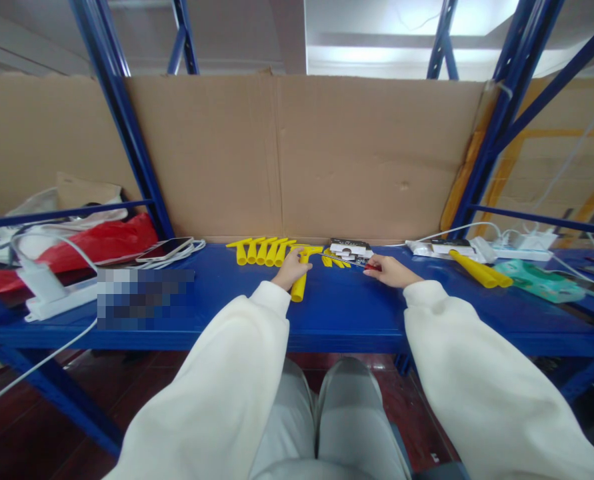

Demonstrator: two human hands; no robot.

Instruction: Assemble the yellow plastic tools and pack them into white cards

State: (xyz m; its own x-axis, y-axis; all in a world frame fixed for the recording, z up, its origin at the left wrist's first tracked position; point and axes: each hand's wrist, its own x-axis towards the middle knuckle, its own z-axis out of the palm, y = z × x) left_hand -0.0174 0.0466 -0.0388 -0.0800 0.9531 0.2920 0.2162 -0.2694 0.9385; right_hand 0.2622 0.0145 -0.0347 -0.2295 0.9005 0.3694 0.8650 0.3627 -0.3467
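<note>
Left hand is closed around a yellow piece, its fingers hiding part of the tube, which points toward the near edge. Right hand grips the red handle of a screwdriver, whose thin shaft reaches left toward the top of that piece; whether the tip touches cannot be told. The two hands are apart, above the middle of a blue table.

On the cardboard at far right, large dark letters read "LE", with more cut off by the frame. Print on the white box, beyond the shaft, is too small to read.

Small yellow parts lie just on the near side of that box. Left of them, five more yellow pieces stand in a row near the cardboard panel. Farther left are a phone, a red bag and a white power strip; a pixelated patch hides the surface beside the strip. Right, two yellow tubes lie beside a green packet.
</note>
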